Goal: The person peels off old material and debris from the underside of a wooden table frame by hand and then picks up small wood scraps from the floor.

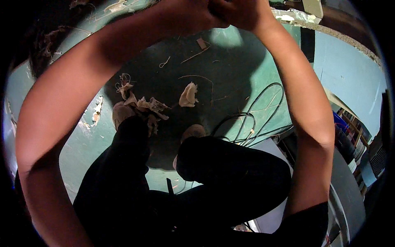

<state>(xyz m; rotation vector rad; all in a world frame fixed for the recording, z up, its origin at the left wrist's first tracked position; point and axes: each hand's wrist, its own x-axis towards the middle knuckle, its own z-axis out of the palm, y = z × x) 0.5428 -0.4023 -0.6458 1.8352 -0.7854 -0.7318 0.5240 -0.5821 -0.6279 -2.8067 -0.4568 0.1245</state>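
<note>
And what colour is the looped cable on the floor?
The looped cable is black; it shows best in the head view.

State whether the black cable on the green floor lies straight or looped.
Looped: the black cable bends round in loose, overlapping curves on the green floor.

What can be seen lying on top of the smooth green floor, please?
The floor bears torn beige scraps, a separate ragged cream piece and a looped black cable. Anything beneath the black-trousered legs or behind the bare arms is covered and cannot be seen.
</note>
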